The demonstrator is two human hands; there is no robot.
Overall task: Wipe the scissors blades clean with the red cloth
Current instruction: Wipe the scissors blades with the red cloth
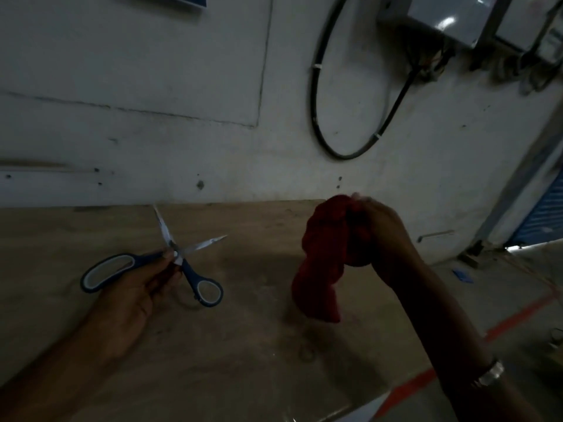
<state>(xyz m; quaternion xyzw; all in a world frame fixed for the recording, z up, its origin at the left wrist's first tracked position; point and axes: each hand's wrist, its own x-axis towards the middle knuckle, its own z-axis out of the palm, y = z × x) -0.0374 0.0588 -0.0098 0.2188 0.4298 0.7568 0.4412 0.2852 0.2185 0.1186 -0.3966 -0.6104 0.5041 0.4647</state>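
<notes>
The scissors point(195, 245) have blue and grey handles and bright metal blades spread wide apart, one tip pointing up, the other to the right. My left hand point(134, 287) pinches them near the pivot and holds them just above the brown table point(243, 345). To the right, my right hand point(384, 233) is raised and closed on the bunched red cloth point(326, 263), which hangs down from the fist with its lower end near the tabletop. Cloth and blades are apart, with a wide gap between them.
A pale wall point(182, 117) rises right behind the table, with a looped black cable point(316, 95) and grey electrical boxes point(451, 16) at the upper right. On the right the floor shows a red line point(518, 315). A metal bangle point(487, 374) circles my right wrist.
</notes>
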